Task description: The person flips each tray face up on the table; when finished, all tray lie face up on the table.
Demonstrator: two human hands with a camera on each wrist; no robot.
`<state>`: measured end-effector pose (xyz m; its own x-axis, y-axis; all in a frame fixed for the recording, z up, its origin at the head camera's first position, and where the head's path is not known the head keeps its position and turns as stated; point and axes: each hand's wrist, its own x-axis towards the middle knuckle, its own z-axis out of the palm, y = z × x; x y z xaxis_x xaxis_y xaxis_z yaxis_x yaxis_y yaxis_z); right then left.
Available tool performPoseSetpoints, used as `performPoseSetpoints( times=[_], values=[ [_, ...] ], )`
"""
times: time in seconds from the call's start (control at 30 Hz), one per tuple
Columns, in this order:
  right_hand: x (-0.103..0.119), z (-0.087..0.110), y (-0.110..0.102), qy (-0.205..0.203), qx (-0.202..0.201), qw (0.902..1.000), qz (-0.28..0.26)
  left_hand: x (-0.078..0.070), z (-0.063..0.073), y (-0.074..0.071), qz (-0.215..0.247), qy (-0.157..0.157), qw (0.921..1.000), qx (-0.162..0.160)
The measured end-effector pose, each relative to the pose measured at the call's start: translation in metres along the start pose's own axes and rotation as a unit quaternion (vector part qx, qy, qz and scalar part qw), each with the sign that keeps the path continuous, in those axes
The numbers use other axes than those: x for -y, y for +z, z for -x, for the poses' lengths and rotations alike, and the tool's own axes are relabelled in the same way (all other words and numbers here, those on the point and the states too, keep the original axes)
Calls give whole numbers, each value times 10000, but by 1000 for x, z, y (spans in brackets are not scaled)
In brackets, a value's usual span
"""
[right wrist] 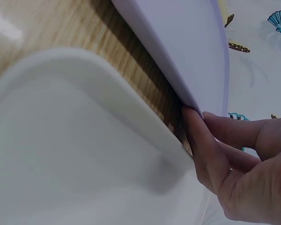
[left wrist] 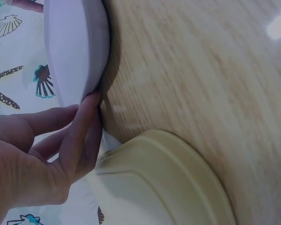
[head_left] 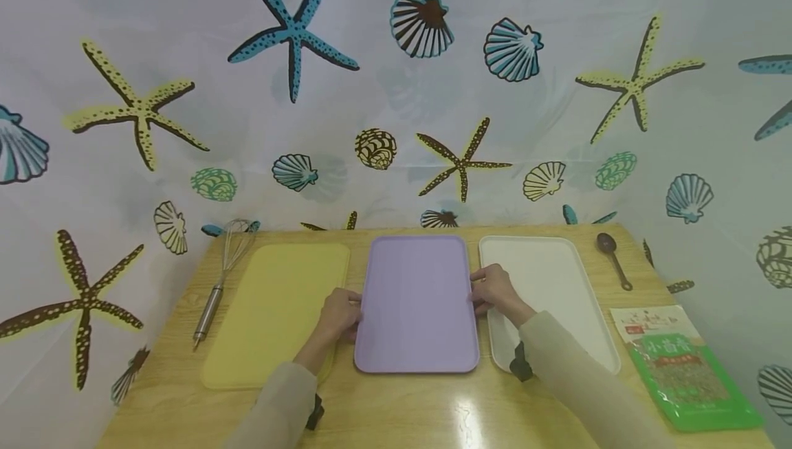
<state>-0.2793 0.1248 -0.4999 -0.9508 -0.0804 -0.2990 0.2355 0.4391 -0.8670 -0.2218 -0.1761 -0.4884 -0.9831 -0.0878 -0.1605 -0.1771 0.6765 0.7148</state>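
A purple tray [head_left: 417, 304] lies between a yellow tray [head_left: 284, 311] and a white tray [head_left: 551, 291] on a wooden table. My left hand [head_left: 340, 313] pinches the purple tray's left edge, thumb on the rim and fingers at its outer side. On the opposite edge, my right hand [head_left: 495, 289] pinches the rim in the same way. Both wrist views show the purple tray [left wrist: 75, 47] close up, with fingertips tucked against its side. Beneath the right hand in the right wrist view is the white tray [right wrist: 84, 140]; the yellow tray [left wrist: 154, 183] is below the left hand.
At the left of the table [head_left: 396, 411] lies a whisk [head_left: 213, 304]. A dark brown spoon [head_left: 612, 256] sits at the back right, with a green and white packet [head_left: 683, 366] in front of it. A cloth with shells and starfish hangs around the table.
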Motion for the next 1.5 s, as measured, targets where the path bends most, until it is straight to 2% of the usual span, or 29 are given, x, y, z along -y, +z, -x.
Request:
performPoseSetpoints(
  times=[0.2,0.53,0.6,0.7,0.8,0.97,1.1,1.2,1.33,1.5],
  values=[
    [0,2,4,-82,-172,9991,376,0,4,0,-70,220,9997,-22],
    [6,6,9,-232,-322,9950,911,7,1,0,-278,292,9992,-51],
    [8,9,7,-362,-421,9916,1170,6,2,-1,-197,275,9994,-26],
    [13,15,4,-713,-699,9805,1692,7,5,-7,-138,250,9996,-29],
    [21,19,4,-1037,-947,9672,2115,12,7,-21,-217,456,9987,-39],
    [34,22,16,-1226,-921,9664,2062,32,9,-55,-434,1037,9936,-144],
    [42,25,37,-1648,-801,9628,1989,58,13,-82,-767,1226,9893,-193],
    [48,26,55,-1956,-656,9583,1978,78,18,-102,-1150,1135,9867,-187],
    [57,28,75,-2017,-495,9584,1959,103,21,-122,-1719,1002,9797,-223],
    [71,31,103,-2174,-277,9531,2085,127,19,-135,-2398,956,9653,-386]
  ],
)
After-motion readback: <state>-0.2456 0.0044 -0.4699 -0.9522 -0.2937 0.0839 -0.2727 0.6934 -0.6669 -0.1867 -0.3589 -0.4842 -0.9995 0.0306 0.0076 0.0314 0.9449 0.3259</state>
